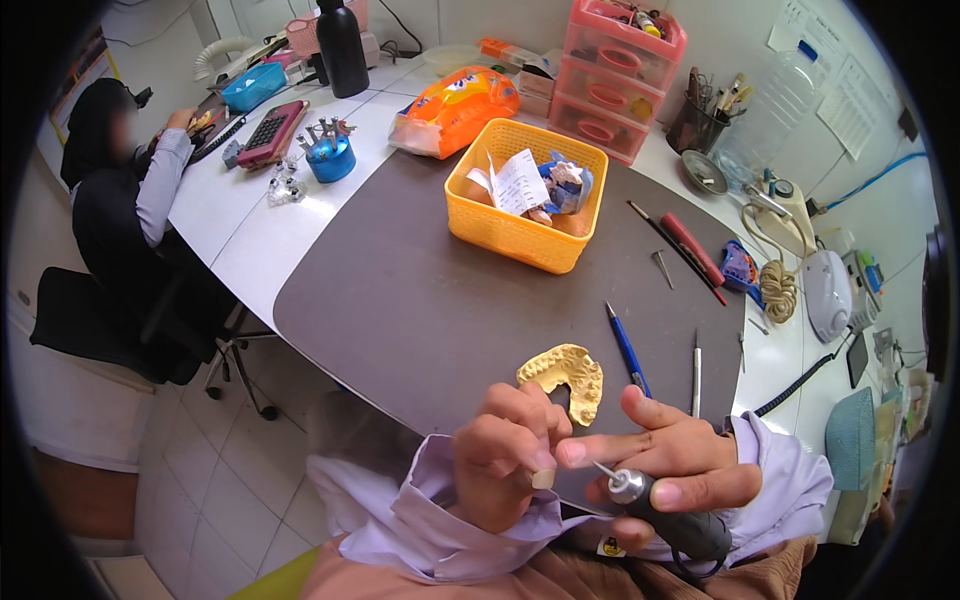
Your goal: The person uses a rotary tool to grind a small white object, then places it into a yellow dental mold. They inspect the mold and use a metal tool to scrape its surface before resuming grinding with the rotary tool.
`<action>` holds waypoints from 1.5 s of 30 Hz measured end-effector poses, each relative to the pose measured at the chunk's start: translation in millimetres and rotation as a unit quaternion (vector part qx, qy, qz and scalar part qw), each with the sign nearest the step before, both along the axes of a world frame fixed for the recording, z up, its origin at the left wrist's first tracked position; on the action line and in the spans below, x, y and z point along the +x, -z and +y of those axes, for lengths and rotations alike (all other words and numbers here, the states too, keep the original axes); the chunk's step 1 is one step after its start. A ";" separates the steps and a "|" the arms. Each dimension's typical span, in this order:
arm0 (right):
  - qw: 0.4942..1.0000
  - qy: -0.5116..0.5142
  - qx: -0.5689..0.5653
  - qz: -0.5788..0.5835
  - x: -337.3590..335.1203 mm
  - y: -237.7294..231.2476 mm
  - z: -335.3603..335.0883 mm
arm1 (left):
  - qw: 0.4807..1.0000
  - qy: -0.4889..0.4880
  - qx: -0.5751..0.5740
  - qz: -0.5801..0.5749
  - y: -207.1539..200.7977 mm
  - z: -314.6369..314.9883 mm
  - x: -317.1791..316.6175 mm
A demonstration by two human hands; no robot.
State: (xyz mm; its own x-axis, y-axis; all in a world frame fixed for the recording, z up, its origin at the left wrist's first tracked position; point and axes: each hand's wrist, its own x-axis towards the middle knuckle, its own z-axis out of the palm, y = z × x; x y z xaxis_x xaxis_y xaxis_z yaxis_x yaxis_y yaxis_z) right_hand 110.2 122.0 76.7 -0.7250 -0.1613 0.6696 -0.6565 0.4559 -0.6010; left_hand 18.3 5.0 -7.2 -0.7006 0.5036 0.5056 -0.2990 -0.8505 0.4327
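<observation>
My left hand (505, 450) is closed, pinching a small cream tooth-like piece (543, 479) at the fingertips. My right hand (690, 455) grips a dark rotary handpiece (690, 527) with a silver collar and a thin pointed bur, its fingers partly spread along it. The bur points toward the left hand, apart from the small piece. Just beyond both hands, a yellowish plaster dental model (567, 372) in a horseshoe shape lies on the grey mat (370, 290). A blue pen (627, 350) and a slim white-handled tool (697, 375) lie near the right hand.
A yellow basket (520, 238) holding paper and scraps stands on the mat. Red and dark tools (692, 248) lie to its right. Pink drawers (612, 95), an orange packet (455, 108) and a black bottle (342, 50) line the back. Another person (120, 220) sits at far left.
</observation>
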 end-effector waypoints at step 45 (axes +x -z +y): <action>0.993 0.076 -0.085 -0.035 -3.5 -0.5 18.2 | 0.518 -0.211 -0.550 0.620 -66.5 -39.0 -100.7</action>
State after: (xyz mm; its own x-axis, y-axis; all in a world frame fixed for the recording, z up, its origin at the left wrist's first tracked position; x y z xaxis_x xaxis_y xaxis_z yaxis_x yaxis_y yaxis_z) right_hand 106.7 140.2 77.2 -0.7775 0.0651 0.6255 -0.5422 0.4345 -0.7192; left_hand -82.4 -34.0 59.2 -0.3461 0.8993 0.2673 0.9009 0.2391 0.3623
